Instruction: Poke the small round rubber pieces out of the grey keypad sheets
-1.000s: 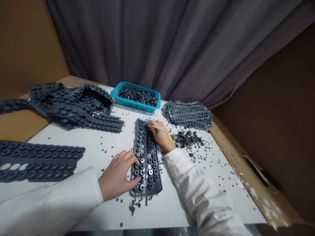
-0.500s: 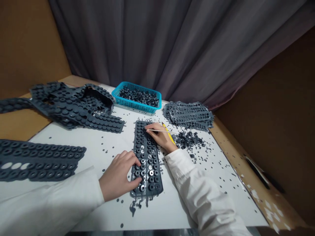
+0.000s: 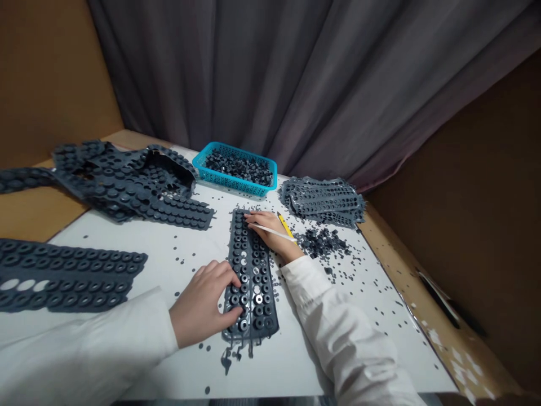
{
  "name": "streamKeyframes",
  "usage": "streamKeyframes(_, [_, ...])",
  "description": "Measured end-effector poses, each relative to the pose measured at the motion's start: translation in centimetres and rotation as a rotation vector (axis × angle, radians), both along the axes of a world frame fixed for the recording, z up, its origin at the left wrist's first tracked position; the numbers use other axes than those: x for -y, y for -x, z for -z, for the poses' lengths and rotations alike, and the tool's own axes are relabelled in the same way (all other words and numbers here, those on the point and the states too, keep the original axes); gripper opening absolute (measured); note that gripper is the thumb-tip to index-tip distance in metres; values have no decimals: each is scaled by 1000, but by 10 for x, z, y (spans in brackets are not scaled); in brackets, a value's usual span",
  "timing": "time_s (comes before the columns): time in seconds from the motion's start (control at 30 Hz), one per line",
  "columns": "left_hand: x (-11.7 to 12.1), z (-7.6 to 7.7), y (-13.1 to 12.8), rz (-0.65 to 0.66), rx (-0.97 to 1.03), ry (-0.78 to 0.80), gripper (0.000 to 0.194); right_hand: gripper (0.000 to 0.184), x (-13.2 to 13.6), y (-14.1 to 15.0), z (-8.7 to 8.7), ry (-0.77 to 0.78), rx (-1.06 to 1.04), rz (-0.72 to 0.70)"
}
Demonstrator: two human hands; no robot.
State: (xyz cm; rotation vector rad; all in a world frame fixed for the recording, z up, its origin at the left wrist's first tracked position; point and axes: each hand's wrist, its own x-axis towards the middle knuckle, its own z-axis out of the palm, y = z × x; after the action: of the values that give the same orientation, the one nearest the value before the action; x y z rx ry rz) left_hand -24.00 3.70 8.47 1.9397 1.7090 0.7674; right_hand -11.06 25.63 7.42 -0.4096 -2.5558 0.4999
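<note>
A long dark-grey perforated rubber strip (image 3: 252, 282) lies on the white surface (image 3: 181, 352), its long axis running straight away from the person. The left hand (image 3: 200, 304), fingers slightly curled and gripping nothing, rests flat across its near half. The right hand (image 3: 273, 232), beside the far end, pinches a thin white stick (image 3: 270, 230), whose tip reaches over the strip's upper part.
</note>
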Motion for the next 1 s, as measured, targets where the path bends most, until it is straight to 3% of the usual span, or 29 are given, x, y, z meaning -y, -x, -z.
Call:
streamKeyframes(0.17, [0, 1, 0, 3, 0, 16, 17, 20, -6, 2, 4, -51, 28, 83])
streamKeyframes(0.33, [0, 3, 1, 6, 4, 15, 16, 21, -10, 2, 4, -6, -75, 215])
streamKeyframes(0.5, [0, 0, 0, 3, -2, 40, 17, 22, -3, 1, 1, 252, -169, 76])
streamKeyframes(0.6, [0, -1, 0, 4, 2, 45, 17, 25, -1, 2, 2, 296, -160, 43])
streamKeyframes(0.87, [0, 1, 0, 0, -6, 30, 17, 19, -12, 7, 7, 51, -47, 95])
streamKeyframes(1.0, [0, -1, -1, -3, -4, 54, 17, 20, -22, 9, 10, 22, -68, 196])
